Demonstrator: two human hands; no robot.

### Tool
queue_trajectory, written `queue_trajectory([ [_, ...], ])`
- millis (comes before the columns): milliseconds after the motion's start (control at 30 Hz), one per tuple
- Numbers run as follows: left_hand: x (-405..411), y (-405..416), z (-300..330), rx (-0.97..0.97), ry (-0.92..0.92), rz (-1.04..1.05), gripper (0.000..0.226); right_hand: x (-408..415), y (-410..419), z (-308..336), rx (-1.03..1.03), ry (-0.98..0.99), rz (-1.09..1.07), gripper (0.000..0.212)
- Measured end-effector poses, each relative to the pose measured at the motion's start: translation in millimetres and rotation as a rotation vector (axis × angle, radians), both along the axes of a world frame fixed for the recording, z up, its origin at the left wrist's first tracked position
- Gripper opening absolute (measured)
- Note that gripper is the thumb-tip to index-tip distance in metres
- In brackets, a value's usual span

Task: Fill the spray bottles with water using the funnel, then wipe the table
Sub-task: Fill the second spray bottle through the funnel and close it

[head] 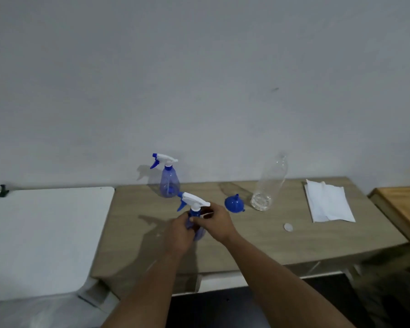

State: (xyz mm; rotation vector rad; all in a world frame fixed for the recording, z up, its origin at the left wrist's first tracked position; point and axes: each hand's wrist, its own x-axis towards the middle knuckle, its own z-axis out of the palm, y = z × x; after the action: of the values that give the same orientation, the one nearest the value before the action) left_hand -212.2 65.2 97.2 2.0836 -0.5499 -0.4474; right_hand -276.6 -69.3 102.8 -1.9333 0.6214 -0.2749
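Note:
A blue spray bottle (pixel 198 233) with a white trigger head (pixel 194 201) stands at the middle of the wooden table (pixel 258 242). My left hand (pixel 179 233) grips its body from the left. My right hand (pixel 214 222) holds its neck, just under the trigger head. A second blue spray bottle (pixel 169 183) with its head on stands behind, near the wall. A blue funnel (pixel 234 204) lies upside down to the right. A tall clear plastic bottle (pixel 269 185), nearly empty and uncapped, stands beside the funnel.
A small white cap (pixel 288 227) lies on the table right of my hands. A folded white cloth (pixel 327 201) lies at the back right. A white surface (pixel 40 233) adjoins the table on the left, an orange-brown table (pixel 402 209) on the right.

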Motion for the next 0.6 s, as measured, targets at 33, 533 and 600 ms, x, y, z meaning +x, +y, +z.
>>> queue_trajectory([
  [33,-7,-11,-1,-0.005,0.0,-0.015,0.014,-8,-8,-3,0.003,-0.011,-0.037,0.035],
  [533,-81,-155,-39,0.163,0.002,-0.064,0.019,-92,-122,-41,0.096,0.0,-0.226,0.033],
  [600,-81,-160,-50,0.233,-0.008,-0.051,0.019,-95,-127,-53,0.087,0.002,-0.211,0.035],
])
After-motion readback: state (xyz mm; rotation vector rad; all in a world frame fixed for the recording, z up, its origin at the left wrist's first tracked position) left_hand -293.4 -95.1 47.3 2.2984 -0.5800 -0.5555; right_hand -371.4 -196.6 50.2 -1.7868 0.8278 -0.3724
